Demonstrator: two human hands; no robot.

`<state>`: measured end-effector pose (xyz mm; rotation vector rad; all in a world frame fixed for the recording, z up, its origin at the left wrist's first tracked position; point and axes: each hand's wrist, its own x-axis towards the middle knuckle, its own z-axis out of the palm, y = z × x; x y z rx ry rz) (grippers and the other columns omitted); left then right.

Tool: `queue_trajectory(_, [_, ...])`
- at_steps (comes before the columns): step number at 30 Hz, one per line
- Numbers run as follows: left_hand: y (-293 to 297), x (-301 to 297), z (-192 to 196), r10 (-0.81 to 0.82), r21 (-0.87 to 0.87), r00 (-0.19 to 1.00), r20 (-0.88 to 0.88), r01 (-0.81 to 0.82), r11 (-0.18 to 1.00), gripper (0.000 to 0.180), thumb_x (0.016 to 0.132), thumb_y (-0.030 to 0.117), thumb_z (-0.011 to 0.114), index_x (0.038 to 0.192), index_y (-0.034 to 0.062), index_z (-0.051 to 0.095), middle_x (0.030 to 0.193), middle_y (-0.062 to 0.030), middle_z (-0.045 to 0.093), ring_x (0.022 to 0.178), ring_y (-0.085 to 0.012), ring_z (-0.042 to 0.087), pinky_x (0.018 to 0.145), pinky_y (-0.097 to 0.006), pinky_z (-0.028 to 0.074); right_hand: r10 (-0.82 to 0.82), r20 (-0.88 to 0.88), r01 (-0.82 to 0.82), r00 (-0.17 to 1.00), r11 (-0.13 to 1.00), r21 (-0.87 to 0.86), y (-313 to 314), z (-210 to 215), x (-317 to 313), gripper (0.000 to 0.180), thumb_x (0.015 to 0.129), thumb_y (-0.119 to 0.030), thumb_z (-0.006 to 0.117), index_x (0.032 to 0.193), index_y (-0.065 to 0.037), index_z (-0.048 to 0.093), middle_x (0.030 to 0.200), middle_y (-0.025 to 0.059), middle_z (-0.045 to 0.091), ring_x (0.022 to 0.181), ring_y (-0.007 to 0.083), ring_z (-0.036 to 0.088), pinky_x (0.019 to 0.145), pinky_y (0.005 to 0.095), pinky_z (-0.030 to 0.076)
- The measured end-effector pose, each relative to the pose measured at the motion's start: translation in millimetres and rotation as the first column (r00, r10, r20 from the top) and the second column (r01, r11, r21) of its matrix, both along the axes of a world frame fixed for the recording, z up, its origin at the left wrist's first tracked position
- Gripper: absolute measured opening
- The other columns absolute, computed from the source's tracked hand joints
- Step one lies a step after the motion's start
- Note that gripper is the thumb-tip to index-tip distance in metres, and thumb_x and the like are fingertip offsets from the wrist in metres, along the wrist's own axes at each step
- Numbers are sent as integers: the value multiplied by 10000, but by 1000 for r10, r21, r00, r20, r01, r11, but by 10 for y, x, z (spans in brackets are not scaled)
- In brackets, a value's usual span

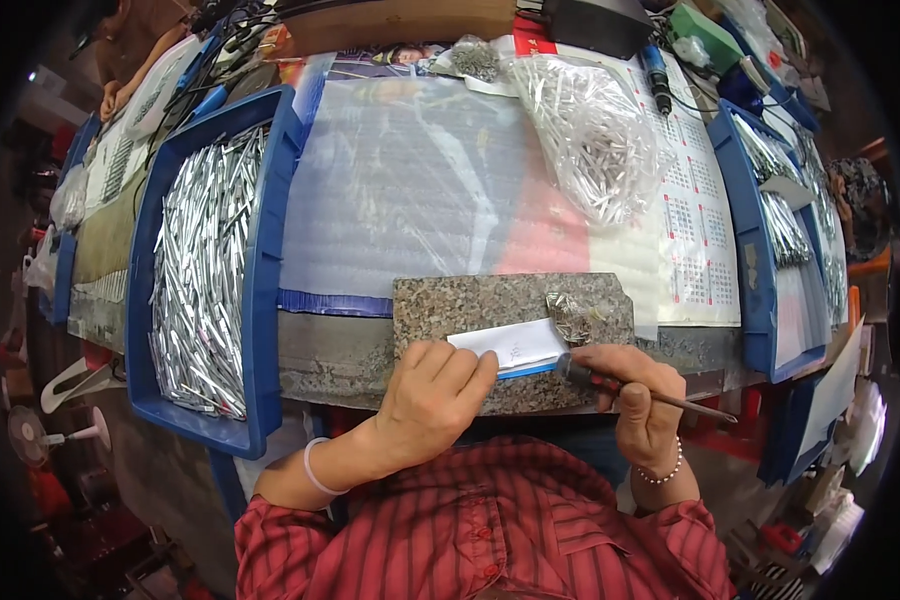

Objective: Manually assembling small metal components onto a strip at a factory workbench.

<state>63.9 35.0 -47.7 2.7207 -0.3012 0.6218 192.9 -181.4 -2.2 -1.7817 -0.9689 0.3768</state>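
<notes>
Your L hand [435,395], fingers curled (grip unclear), is touching white paper [505,344] lying at its 2 o'clock on a granite slab [470,297]; your R hand [642,390] is gripping a screwdriver [695,406], shaft pointing approx. 4 o'clock.

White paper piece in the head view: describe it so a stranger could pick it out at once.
Find the speckled slab beyond the red striped shirt. On it, the white paper piece lies between the left hand and right hand. Unlike the small metallic pile near its right end, it is flat, with a blue strip along its near edge.
</notes>
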Motion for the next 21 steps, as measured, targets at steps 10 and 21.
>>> queue_trajectory(10, [30, 16, -4, -107, 70, 994, -20, 108, 992, 323, 712, 84, 600, 991, -75, 635, 732, -48, 427, 662, -178, 456, 590, -303, 400, 191, 249, -162, 950, 978, -131, 299, -40, 123, 170, 893, -152, 649, 939, 6, 606, 860, 125, 655, 651, 291, 649, 542, 332, 503])
queue_trajectory(21, [88, 35, -26, -75, 6, 997, -28, 75, 997, 307, 741, 88, 601, 1010, -55, 635, 755, -58, 456, 682, -200, 484, 615, -318, 415, 172, 223, -129, 959, 972, -194, 390, -54, 101, 470, 1019, -409, 410, 934, -9, 641, 936, 169, 685, 720, 321, 681, 617, 354, 540])
